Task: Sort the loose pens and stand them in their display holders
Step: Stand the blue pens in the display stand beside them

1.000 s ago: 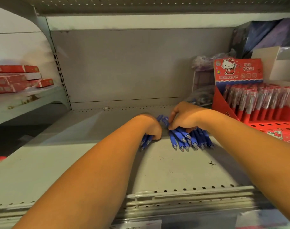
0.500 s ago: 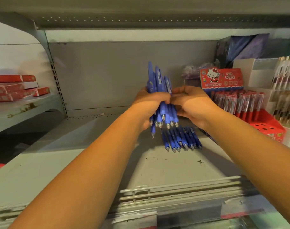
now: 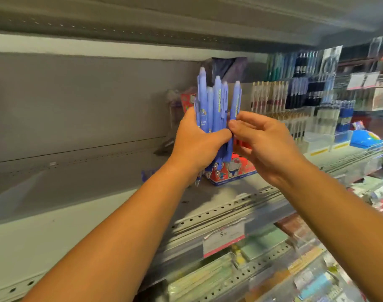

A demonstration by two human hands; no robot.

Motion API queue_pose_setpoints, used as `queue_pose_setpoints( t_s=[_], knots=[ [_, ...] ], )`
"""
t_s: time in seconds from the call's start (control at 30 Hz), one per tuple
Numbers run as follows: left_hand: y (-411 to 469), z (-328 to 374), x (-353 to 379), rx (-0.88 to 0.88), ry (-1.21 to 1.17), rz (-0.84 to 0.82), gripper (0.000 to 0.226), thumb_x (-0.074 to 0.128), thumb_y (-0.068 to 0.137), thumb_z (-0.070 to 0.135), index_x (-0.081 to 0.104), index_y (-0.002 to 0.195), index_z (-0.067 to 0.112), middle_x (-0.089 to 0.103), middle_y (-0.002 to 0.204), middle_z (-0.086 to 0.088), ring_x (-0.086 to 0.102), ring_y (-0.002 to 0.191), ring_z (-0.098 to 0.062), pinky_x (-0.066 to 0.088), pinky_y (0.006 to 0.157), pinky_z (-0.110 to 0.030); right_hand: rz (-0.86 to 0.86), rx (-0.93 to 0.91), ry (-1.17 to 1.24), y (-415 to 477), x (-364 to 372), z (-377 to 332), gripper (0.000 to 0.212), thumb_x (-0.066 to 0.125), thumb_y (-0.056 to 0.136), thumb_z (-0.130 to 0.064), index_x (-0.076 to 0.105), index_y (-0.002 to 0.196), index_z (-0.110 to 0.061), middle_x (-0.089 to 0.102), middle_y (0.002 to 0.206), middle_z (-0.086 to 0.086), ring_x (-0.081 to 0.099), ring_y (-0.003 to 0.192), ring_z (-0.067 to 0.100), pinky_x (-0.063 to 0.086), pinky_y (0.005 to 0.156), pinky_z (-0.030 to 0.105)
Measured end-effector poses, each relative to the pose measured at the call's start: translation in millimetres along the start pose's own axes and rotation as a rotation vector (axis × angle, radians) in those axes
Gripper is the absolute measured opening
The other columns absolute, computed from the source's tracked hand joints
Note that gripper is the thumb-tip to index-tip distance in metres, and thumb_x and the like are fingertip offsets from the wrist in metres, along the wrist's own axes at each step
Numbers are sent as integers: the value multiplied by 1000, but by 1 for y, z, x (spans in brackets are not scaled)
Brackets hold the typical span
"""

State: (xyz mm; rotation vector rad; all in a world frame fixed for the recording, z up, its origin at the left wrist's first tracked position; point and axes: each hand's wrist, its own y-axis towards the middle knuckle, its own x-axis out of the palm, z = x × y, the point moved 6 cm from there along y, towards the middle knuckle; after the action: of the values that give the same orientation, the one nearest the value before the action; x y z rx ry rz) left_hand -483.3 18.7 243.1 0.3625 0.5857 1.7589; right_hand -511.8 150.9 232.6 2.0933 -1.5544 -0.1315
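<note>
Head view, above the grey metal shelf (image 3: 77, 192), short of its front edge: the left hand (image 3: 197, 144) clamps its fingers round an upright bundle of blue plastic click pens (image 3: 210, 110). Just behind stands 1 red cartoon-printed cardboard display holder (image 3: 232, 171). The right hand (image 3: 264, 144) pinches the rightmost pen between thumb and forefinger. Early, I judge: none is stood yet; at least 5 pens show.
</note>
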Motion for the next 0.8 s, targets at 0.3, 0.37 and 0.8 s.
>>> queue_pose_setpoints(
  t_s=[0.3,0.37,0.8],
  knots=[
    [-14,12,163,6,-191,-128,29,71,84,-1,57,100,18,65,83,-2,64,65,-17,52,60,-28,151,-15,52,-32,-178,-60,10,63,91,-7,69,91,-16,71,80,-1,64,71,13,56,61,26],
    [-17,11,205,3,-233,-147,26,71,85,-1,56,97,17,64,79,-3,63,62,-22,51,60,-33,142,-56,5,-38,-216,-74,15,64,90,-5,67,98,-18,73,80,0,66,69,14,57,62,28],
    [24,-28,344,-60,-259,-87,26,68,87,2,57,108,13,66,85,-7,66,65,-18,54,59,-27,155,10,-83,11,-369,-68,25,68,88,0,61,108,-12,66,83,4,69,64,15,55,55,26]
  ],
)
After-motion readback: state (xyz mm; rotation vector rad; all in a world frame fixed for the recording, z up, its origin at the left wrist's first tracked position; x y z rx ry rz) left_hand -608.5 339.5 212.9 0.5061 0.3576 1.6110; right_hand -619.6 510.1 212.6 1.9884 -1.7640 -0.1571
